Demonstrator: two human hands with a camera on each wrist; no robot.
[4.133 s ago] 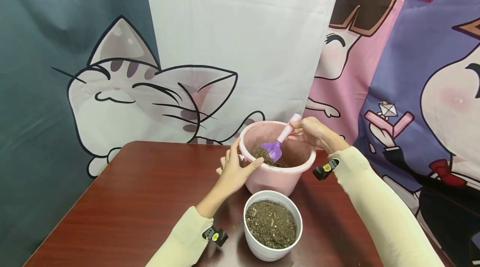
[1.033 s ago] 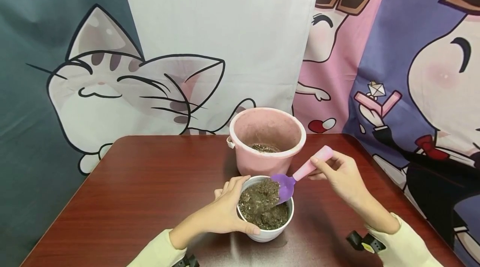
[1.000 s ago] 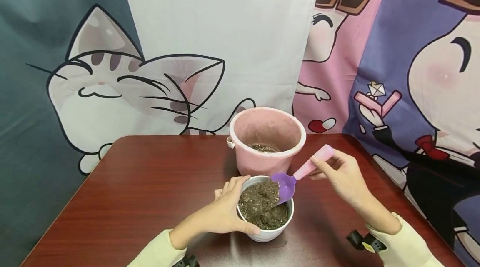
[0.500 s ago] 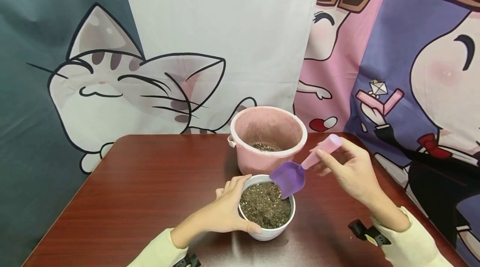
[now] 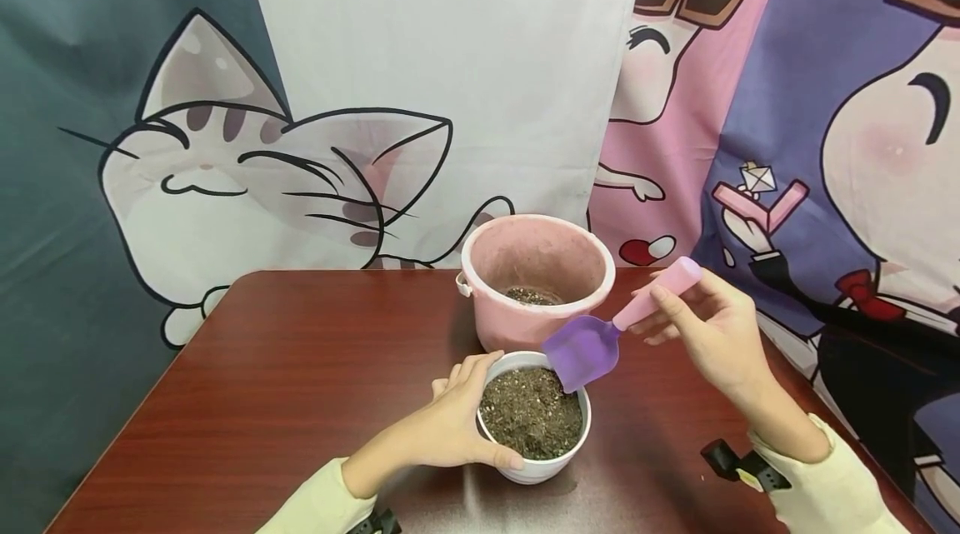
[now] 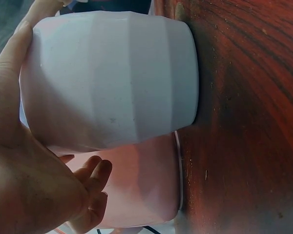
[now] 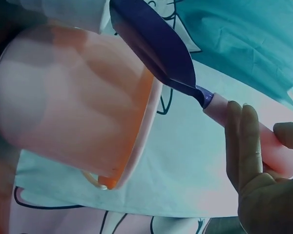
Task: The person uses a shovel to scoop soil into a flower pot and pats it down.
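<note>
My left hand (image 5: 447, 427) holds the white flowerpot (image 5: 534, 471) by its left side, thumb at the near rim and fingers round the far side. Dark soil (image 5: 531, 413) fills the pot nearly to the rim. In the left wrist view, the pot's ribbed wall (image 6: 112, 78) stands on the table beside my hand (image 6: 29, 180). My right hand (image 5: 722, 336) grips the pink handle of a small garden trowel (image 5: 583, 355). Its purple blade, bare of soil, tilts over the pot's right rim. The right wrist view shows the blade (image 7: 158, 46) from the side.
Right behind the pot stands a pink bucket (image 5: 513, 326) with a little soil at its bottom. Both are on a reddish-brown wooden table (image 5: 315, 367). A cloth backdrop with cartoon figures (image 5: 450, 34) hangs behind the table's far edge.
Earlier the trowel scooped soil in the bucket, my left hand at its rim. Then the soil went into the pot and its surface flattened. The emptied trowel has risen slightly rightward; my left hand stays.
</note>
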